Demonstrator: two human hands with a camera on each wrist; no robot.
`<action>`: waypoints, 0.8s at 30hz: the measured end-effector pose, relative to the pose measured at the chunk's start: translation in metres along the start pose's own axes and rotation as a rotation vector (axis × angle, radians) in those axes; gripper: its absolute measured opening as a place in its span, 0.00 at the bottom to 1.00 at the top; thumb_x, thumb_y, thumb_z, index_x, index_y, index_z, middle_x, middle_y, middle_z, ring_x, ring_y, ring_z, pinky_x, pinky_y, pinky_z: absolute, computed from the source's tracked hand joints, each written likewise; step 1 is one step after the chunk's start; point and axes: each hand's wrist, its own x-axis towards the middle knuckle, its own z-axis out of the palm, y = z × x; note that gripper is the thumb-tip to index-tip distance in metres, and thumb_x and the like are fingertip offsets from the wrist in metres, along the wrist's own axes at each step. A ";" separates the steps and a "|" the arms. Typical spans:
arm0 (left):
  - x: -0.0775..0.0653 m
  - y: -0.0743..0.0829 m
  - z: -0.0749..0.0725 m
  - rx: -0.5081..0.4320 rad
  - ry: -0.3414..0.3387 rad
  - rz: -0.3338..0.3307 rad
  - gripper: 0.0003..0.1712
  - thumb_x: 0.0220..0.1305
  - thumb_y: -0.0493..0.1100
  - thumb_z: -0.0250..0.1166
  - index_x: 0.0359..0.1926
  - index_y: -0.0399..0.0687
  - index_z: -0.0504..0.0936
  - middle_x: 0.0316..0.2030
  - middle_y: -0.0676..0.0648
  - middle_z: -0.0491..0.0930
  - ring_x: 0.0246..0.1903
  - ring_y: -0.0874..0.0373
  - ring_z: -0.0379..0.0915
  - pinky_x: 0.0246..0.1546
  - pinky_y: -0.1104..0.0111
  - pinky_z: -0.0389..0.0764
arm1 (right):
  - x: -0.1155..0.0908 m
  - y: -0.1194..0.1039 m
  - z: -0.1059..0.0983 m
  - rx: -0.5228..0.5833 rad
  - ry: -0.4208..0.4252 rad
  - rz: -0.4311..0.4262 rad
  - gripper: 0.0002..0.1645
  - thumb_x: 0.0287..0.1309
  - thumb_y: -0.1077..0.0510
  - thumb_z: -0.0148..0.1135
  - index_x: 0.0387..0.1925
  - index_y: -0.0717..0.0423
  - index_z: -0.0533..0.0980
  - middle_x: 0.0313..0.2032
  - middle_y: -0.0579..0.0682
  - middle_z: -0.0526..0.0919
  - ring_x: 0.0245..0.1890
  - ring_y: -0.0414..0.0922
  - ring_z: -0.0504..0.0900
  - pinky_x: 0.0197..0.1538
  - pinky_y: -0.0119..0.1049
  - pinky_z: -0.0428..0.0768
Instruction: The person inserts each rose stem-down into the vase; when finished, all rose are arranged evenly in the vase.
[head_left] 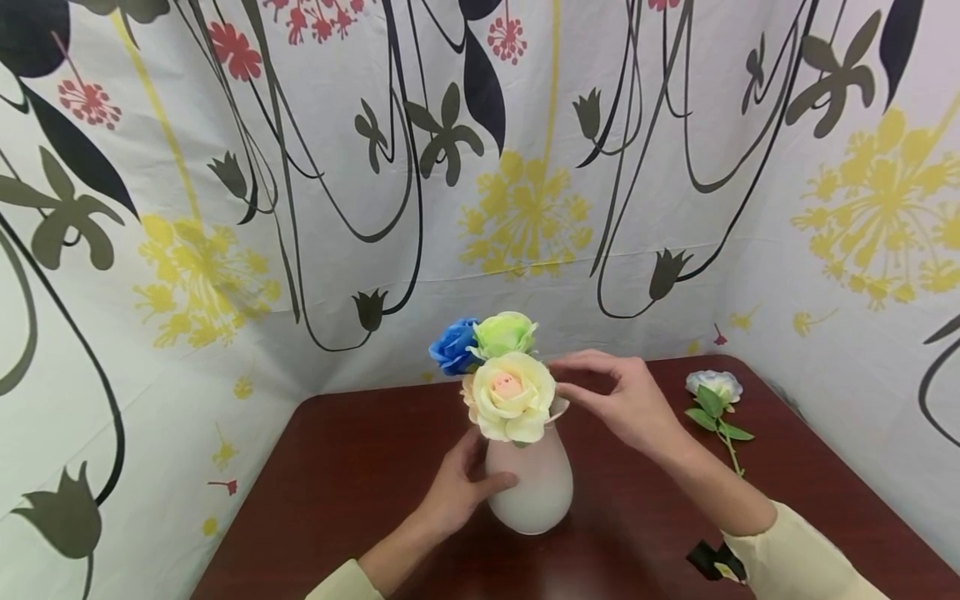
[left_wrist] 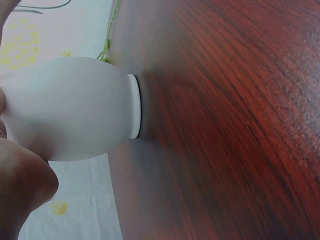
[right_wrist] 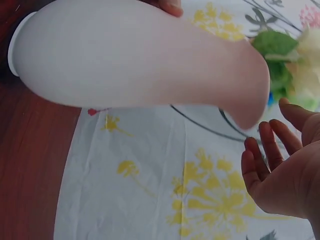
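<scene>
A pale white vase [head_left: 534,492] stands upright on the table. My left hand [head_left: 467,483] holds it from the left, thumb across the front and fingers behind the neck; in the left wrist view the thumb [left_wrist: 25,185] lies along the vase. A cream rose [head_left: 517,400], a light green rose [head_left: 504,335] and a blue rose [head_left: 452,347] rise from the mouth, with a peach bloom partly hidden behind the cream one. My right hand [head_left: 626,398] is beside the vase's flared rim [right_wrist: 255,85], fingers loosely bent and holding nothing.
A pale blue-white rose [head_left: 714,387] with a leafy stem lies on the dark red wooden table [head_left: 360,467] at the right. A small black object [head_left: 705,560] sits near the right sleeve. Floral-printed white cloth [head_left: 337,208] hangs behind and at both sides.
</scene>
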 end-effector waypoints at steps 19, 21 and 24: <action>0.000 0.000 -0.001 0.008 0.009 -0.014 0.44 0.68 0.49 0.76 0.79 0.67 0.64 0.73 0.56 0.72 0.71 0.52 0.69 0.69 0.52 0.74 | -0.029 0.078 -0.085 0.739 0.210 0.297 0.25 0.74 0.64 0.64 0.69 0.60 0.76 0.56 0.44 0.89 0.55 0.37 0.87 0.56 0.29 0.83; 0.000 0.000 -0.001 0.010 0.008 -0.019 0.44 0.68 0.49 0.76 0.79 0.67 0.65 0.73 0.56 0.72 0.71 0.52 0.69 0.69 0.53 0.74 | -0.036 0.092 -0.097 0.809 0.226 0.329 0.20 0.76 0.64 0.62 0.65 0.55 0.80 0.54 0.42 0.89 0.54 0.36 0.87 0.54 0.29 0.84; 0.001 -0.001 -0.001 0.010 0.005 -0.015 0.44 0.68 0.49 0.76 0.79 0.66 0.65 0.73 0.55 0.72 0.71 0.52 0.69 0.69 0.53 0.74 | -0.049 0.116 -0.115 0.941 0.229 0.379 0.16 0.79 0.64 0.57 0.55 0.48 0.85 0.52 0.43 0.90 0.52 0.37 0.88 0.52 0.30 0.85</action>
